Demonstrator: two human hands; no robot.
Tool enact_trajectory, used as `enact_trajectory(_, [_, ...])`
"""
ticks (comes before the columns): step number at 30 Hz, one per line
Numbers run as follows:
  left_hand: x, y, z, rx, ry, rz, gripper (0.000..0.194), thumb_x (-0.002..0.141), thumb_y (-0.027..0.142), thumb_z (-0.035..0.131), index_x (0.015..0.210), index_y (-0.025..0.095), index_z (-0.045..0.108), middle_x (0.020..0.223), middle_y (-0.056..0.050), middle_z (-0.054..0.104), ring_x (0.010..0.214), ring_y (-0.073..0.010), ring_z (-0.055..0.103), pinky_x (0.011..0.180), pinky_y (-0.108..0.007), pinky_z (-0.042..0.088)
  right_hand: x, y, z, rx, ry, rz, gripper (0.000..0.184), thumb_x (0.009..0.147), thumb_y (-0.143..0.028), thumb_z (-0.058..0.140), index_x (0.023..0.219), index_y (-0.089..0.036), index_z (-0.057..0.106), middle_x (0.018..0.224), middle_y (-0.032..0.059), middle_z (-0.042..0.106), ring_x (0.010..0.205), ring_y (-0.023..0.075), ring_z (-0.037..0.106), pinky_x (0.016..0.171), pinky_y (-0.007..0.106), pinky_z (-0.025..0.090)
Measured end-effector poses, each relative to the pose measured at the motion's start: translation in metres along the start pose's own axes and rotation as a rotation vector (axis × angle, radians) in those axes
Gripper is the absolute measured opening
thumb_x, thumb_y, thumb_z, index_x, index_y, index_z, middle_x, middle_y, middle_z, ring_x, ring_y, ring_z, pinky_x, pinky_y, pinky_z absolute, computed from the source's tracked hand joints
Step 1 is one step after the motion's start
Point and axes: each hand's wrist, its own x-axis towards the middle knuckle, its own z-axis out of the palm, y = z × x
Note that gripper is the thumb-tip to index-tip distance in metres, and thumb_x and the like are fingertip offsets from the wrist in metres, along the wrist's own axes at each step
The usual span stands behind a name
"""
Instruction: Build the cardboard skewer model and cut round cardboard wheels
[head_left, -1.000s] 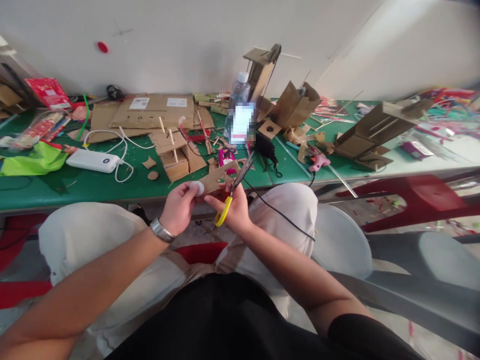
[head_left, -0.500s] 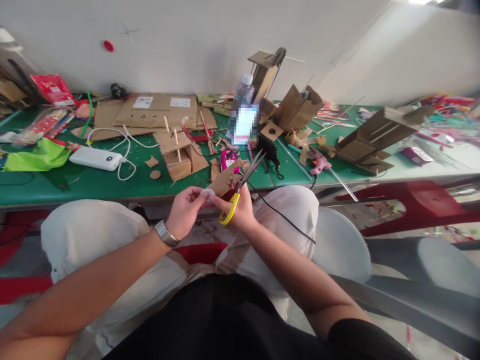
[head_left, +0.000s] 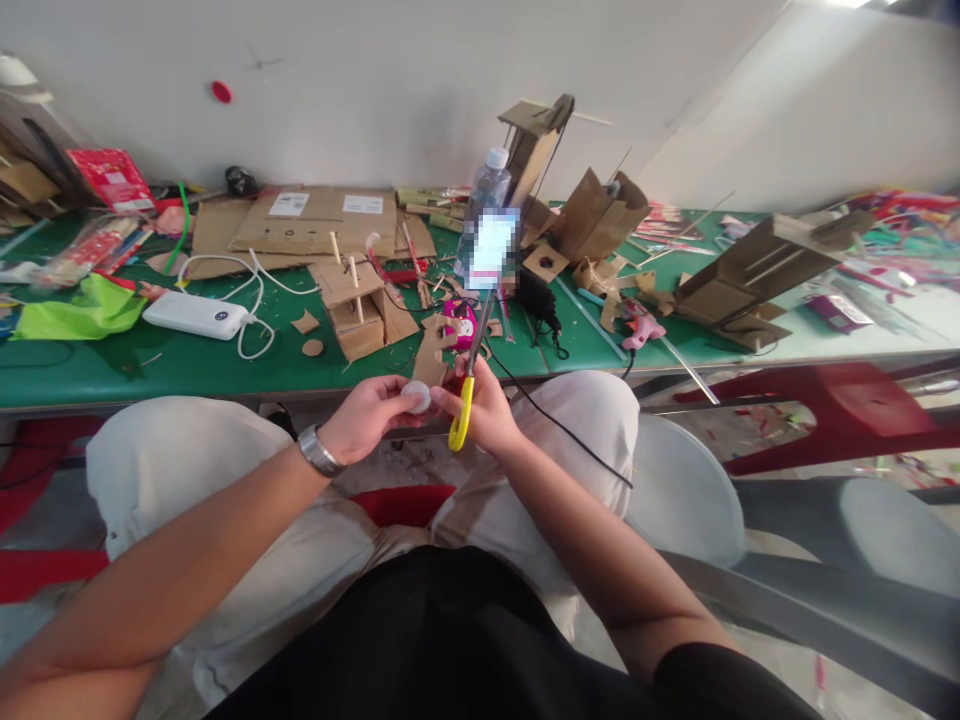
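Observation:
Between thumb and fingers, my left hand (head_left: 367,418) pinches a small whitish round disc (head_left: 415,397), perhaps a bottle cap. My right hand (head_left: 491,408) is closed around yellow-handled scissors (head_left: 462,415), their blades together and pointing up towards the phone. A brown cardboard strip (head_left: 430,358) rises between the two hands, its lower end at the right fingertips; how it is gripped is partly hidden. The right thumb reaches the edge of the disc. Just beyond the hands lies a pink item (head_left: 459,325) with a white patch on the green table (head_left: 225,375).
A small cardboard frame with sticks (head_left: 356,315) and a white power bank (head_left: 196,315) lie left. Behind stand a bottle (head_left: 491,185) and a phone with a blurred screen (head_left: 491,250). Rightward are a pink glue gun (head_left: 641,328) and cardboard structures (head_left: 750,275). A black cable (head_left: 555,425) crosses my knee.
The cardboard strip has swung from slanting right to more upright. In my right hand the scissors have turned from pointing up-right to nearly upright, and their blades have come together.

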Motion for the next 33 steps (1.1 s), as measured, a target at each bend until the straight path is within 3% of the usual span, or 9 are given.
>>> enact_trajectory(3, [-0.002, 0.004, 0.003, -0.066, 0.011, -0.005, 0.026, 0.078, 0.025, 0.095, 0.093, 0.013, 0.078, 0.093, -0.008, 0.081, 0.082, -0.017, 0.077, 0.075, -0.025, 0.066, -0.002, -0.002, 0.002, 0.049, 0.061, -0.013, 0.063, 0.079, -0.046, 0.095, 0.098, -0.029, 0.037, 0.091, -0.0061, 0.07, 0.066, 0.0129, 0.069, 0.061, 0.028, 0.058])
enact_trajectory(8, [-0.005, 0.005, 0.007, -0.167, 0.009, -0.036, 0.02, 0.08, 0.019, 0.092, 0.092, 0.012, 0.078, 0.089, -0.007, 0.079, 0.078, -0.0161, 0.076, 0.074, -0.024, 0.065, -0.003, 0.0, 0.004, 0.034, 0.091, -0.053, 0.071, 0.072, -0.043, 0.101, 0.098, -0.029, 0.036, 0.102, -0.0024, 0.074, 0.073, 0.015, 0.073, 0.064, 0.03, 0.061])
enact_trajectory(16, [-0.007, 0.004, 0.006, -0.159, -0.06, -0.063, 0.034, 0.067, 0.029, 0.103, 0.086, 0.013, 0.079, 0.083, -0.005, 0.077, 0.078, -0.016, 0.076, 0.07, -0.022, 0.063, -0.004, -0.001, 0.006, 0.047, 0.06, -0.05, 0.069, 0.073, -0.04, 0.101, 0.097, -0.028, 0.038, 0.096, -0.0045, 0.073, 0.067, 0.0123, 0.069, 0.063, 0.029, 0.06])
enact_trajectory(23, [-0.008, 0.005, 0.009, -0.142, -0.047, -0.034, 0.044, 0.062, 0.035, 0.108, 0.088, 0.013, 0.079, 0.082, -0.004, 0.077, 0.073, -0.0132, 0.074, 0.067, -0.019, 0.06, -0.004, -0.004, 0.007, 0.058, 0.081, -0.034, 0.069, 0.072, -0.049, 0.1, 0.096, -0.028, 0.039, 0.097, -0.0045, 0.071, 0.066, 0.0114, 0.069, 0.06, 0.027, 0.061])
enact_trajectory(28, [-0.007, 0.009, 0.011, -0.194, 0.026, 0.057, 0.043, 0.063, 0.034, 0.107, 0.088, 0.014, 0.079, 0.084, -0.003, 0.078, 0.074, -0.0114, 0.073, 0.066, -0.017, 0.059, -0.004, -0.008, 0.008, 0.001, 0.092, 0.092, 0.065, 0.076, -0.061, 0.094, 0.101, -0.028, 0.043, 0.087, -0.005, 0.071, 0.053, 0.0127, 0.066, 0.046, 0.026, 0.056])
enact_trajectory(33, [-0.009, 0.014, 0.013, -0.246, 0.119, 0.182, 0.047, 0.055, 0.034, 0.109, 0.083, 0.015, 0.076, 0.084, -0.001, 0.077, 0.072, -0.0105, 0.073, 0.067, -0.018, 0.061, -0.007, -0.012, 0.005, -0.189, -0.019, 0.203, 0.064, 0.079, -0.068, 0.089, 0.115, -0.021, 0.064, 0.073, -0.0033, 0.07, 0.044, 0.0118, 0.059, 0.04, 0.023, 0.046])
